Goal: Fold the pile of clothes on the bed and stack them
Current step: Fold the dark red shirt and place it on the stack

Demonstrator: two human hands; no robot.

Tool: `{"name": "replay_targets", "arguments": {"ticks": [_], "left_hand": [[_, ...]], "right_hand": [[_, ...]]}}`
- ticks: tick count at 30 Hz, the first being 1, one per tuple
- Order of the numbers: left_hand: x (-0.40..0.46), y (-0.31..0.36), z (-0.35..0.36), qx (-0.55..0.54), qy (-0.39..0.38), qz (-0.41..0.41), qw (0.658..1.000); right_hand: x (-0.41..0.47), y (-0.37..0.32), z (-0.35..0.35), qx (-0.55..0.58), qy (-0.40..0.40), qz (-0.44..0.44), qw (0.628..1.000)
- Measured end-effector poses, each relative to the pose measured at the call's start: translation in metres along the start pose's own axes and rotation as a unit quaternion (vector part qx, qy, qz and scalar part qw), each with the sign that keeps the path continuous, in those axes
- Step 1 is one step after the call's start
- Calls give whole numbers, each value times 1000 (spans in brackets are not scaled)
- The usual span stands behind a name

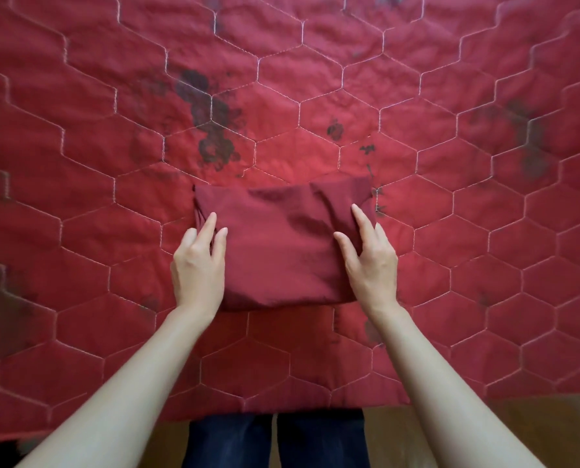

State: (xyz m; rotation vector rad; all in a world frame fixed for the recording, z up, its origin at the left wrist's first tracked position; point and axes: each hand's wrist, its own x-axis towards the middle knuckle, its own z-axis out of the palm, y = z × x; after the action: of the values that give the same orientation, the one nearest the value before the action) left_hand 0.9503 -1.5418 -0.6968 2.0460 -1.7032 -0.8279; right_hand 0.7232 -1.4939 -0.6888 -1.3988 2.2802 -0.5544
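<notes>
Dark red garment (281,244) sat on the quilted bedspread (79,136), already down to a compact rectangle, near the bed edge closest to me. My legs in dark trousers (275,440) stood just past that edge, wood floor (484,430) beside them.

Left hand (199,261) rested on the garment's left edge, fingers straight and slightly apart, tips pressing the fabric. No pinch. Right hand (369,258) mirrored it on the right edge, fingers straight and spread, flat on the cloth. Neither thumb curled round anything that I could see.

Reason for that placement, as I judge it: both sides pinned at once so the layers stayed square and the fold didn't spring open. Flat fingers suit smoothing, not lifting.

Far edge of the garment looked a bit puffy, with creases running toward the right corner. Probably needed one more press.

No other clothes and no stack in view around the garment, so I couldn't tell where it should go next.

Dark blotches on the bedspread beyond the garment: print or stains, unclear.
</notes>
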Motion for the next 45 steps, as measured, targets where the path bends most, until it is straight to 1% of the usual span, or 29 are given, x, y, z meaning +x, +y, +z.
{"name": "replay_targets", "arguments": {"ticks": [6, 9, 12, 16, 20, 25, 28, 33, 39, 43, 45], "left_hand": [[-4, 42, -18, -5, 2, 68, 998], [-11, 74, -13, -10, -5, 112, 994], [-24, 107, 8, -14, -20, 140, 990], [-61, 155, 51, -11, -62, 173, 983], [-125, 208, 104, 0, -106, 203, 973], [-233, 277, 179, 6, -155, 206, 966], [-299, 319, 226, -8, -183, 201, 962], [-376, 376, 293, -26, -240, 217, 946], [-410, 433, 339, -37, -261, 247, 933], [-395, 472, 352, -42, -250, 252, 934], [-383, 490, 358, -44, -233, 256, 937]], "right_hand": [[-13, 3, -47, 24, 59, 36, 997], [-18, 20, -74, 37, 95, 57, 993], [-27, 50, -98, 56, 130, 90, 986], [-54, 110, -137, 94, 165, 150, 970], [-99, 191, -188, 80, 185, 186, 962], [-158, 305, -261, 66, 181, 228, 954], [-193, 370, -307, 57, 183, 245, 950], [-233, 454, -378, 23, 197, 282, 939], [-236, 510, -424, 5, 237, 282, 930], [-203, 529, -446, 4, 256, 257, 932], [-178, 537, -458, 1, 266, 236, 935]]}}
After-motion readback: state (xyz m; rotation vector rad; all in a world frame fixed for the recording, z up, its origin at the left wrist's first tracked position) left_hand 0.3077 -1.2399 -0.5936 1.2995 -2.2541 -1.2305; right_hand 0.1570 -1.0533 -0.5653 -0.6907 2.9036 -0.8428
